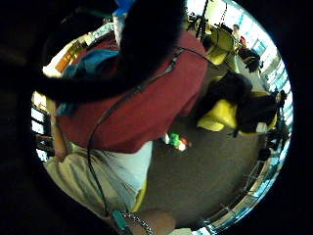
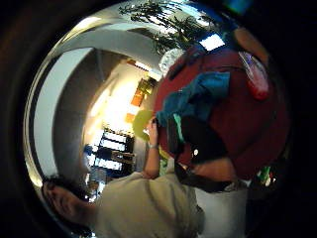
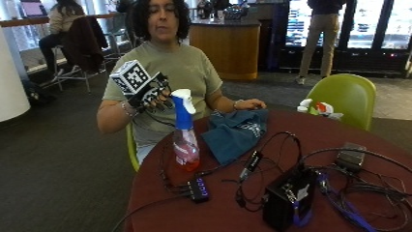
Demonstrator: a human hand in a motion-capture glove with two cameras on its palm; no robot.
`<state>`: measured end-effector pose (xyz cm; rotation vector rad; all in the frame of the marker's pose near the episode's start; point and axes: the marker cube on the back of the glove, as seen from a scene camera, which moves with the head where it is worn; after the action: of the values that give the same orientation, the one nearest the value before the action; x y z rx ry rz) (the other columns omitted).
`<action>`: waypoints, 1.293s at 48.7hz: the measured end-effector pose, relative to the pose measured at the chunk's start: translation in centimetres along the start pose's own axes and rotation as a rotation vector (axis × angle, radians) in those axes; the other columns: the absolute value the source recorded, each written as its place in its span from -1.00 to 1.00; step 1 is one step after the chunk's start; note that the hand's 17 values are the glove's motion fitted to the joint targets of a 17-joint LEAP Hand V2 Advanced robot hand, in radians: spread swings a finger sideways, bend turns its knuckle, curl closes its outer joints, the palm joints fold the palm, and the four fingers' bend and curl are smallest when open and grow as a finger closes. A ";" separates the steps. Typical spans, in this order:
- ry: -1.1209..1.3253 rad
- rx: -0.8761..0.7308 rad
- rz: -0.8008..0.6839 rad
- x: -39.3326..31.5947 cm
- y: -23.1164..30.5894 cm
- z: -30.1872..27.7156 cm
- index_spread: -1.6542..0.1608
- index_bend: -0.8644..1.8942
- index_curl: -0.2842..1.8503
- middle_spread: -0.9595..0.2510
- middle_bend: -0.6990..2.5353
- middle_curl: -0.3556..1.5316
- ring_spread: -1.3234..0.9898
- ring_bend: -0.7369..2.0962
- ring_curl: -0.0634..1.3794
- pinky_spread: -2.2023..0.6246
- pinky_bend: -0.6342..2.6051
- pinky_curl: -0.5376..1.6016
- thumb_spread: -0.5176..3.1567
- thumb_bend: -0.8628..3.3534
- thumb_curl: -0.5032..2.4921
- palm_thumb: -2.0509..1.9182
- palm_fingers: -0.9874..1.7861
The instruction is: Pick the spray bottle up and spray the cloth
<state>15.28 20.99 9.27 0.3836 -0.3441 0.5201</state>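
The spray bottle [image 3: 184, 137] looks like clear, glossy plastic holding pinkish liquid, topped by a smooth blue and white plastic trigger head, while the teal cloth [image 3: 235, 133] beside it is soft, matt fabric lying in rumpled folds with a pale print. The round table [image 3: 360, 133] has a dark red, smooth surface with a faint sheen, and the green chair [image 3: 344, 96] behind it looks like smooth moulded plastic. The right hand [image 3: 149, 94] wears a black matt fabric glove.
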 end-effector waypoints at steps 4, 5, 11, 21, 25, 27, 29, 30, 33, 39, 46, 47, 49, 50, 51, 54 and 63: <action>0.069 -0.007 -0.009 0.3 0.7 -0.5 0.46 -0.21 -0.32 0.60 -0.40 -0.13 0.14 -0.20 -0.35 0.68 -0.45 -0.15 -0.05 -0.61 -0.35 0.30 0.01; 0.083 -0.006 -0.010 0.3 0.9 -0.5 0.46 -0.21 -0.33 0.60 -0.41 -0.13 0.14 -0.21 -0.36 0.69 -0.45 -0.16 -0.06 -0.61 -0.35 0.30 0.01; 0.166 -0.001 0.008 0.7 2.1 -0.6 0.43 -0.24 -0.36 0.59 -0.44 -0.17 0.14 -0.25 -0.40 0.71 -0.47 -0.18 -0.08 -0.61 -0.37 0.29 0.00; 0.220 -0.050 0.038 1.3 2.9 -0.3 0.40 -0.25 -0.39 0.56 -0.47 -0.23 0.14 -0.28 -0.43 0.72 -0.47 -0.17 -0.10 -0.60 -0.39 0.28 -0.03; 0.198 -0.050 0.041 1.4 2.7 -0.1 0.39 -0.25 -0.40 0.56 -0.47 -0.25 0.14 -0.29 -0.44 0.72 -0.46 -0.17 -0.11 -0.60 -0.40 0.28 -0.04; 0.169 -0.036 0.046 1.5 2.2 -0.1 0.39 -0.25 -0.40 0.56 -0.47 -0.26 0.14 -0.28 -0.44 0.72 -0.47 -0.17 -0.11 -0.60 -0.40 0.28 -0.04; 0.120 -0.009 0.052 1.6 1.6 -0.1 0.39 -0.25 -0.41 0.55 -0.47 -0.27 0.14 -0.28 -0.44 0.72 -0.46 -0.17 -0.11 -0.60 -0.40 0.28 -0.05; 0.083 0.008 0.056 1.7 1.2 -0.2 0.39 -0.25 -0.41 0.55 -0.47 -0.27 0.14 -0.28 -0.44 0.72 -0.46 -0.17 -0.11 -0.60 -0.41 0.28 -0.05; -0.081 0.070 0.084 1.8 -0.3 -0.3 0.39 -0.26 -0.42 0.56 -0.47 -0.28 0.14 -0.27 -0.44 0.72 -0.46 -0.17 -0.11 -0.60 -0.41 0.29 -0.04; -0.416 0.229 0.126 3.3 -5.4 -0.1 0.41 -0.28 -0.44 0.60 -0.46 -0.29 0.14 -0.24 -0.43 0.72 -0.45 -0.16 -0.11 -0.59 -0.40 0.34 -0.01; -0.777 0.330 0.061 4.8 -10.0 1.7 0.44 -0.28 -0.46 0.63 -0.46 -0.30 0.14 -0.24 -0.42 0.71 -0.42 -0.15 -0.13 -0.56 -0.38 0.43 -0.03; -0.795 0.393 0.089 4.9 -11.1 1.9 0.45 -0.28 -0.46 0.64 -0.46 -0.30 0.14 -0.23 -0.42 0.70 -0.42 -0.15 -0.13 -0.56 -0.37 0.44 -0.04; -0.814 0.471 0.142 5.1 -12.9 2.3 0.45 -0.29 -0.46 0.64 -0.46 -0.30 0.14 -0.23 -0.42 0.70 -0.42 -0.15 -0.14 -0.57 -0.37 0.45 -0.05; -0.820 0.479 0.163 5.2 -13.4 2.4 0.46 -0.29 -0.47 0.64 -0.46 -0.30 0.14 -0.23 -0.42 0.69 -0.41 -0.14 -0.14 -0.57 -0.37 0.45 -0.06; -0.826 0.477 0.179 5.3 -13.8 2.6 0.46 -0.29 -0.47 0.65 -0.45 -0.30 0.14 -0.22 -0.42 0.69 -0.41 -0.14 -0.15 -0.57 -0.37 0.45 -0.07; -0.846 0.486 0.197 5.6 -15.0 3.0 0.48 -0.30 -0.49 0.65 -0.45 -0.29 0.14 -0.22 -0.42 0.68 -0.41 -0.15 -0.18 -0.59 -0.37 0.45 -0.07; -0.774 0.498 0.190 6.8 -17.7 4.7 0.52 -0.29 -0.51 0.64 -0.45 -0.29 0.10 -0.16 -0.41 0.66 -0.42 -0.16 -0.22 -0.61 -0.38 0.43 -0.02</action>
<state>29.29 7.62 11.48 1.0476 -1.0117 0.6292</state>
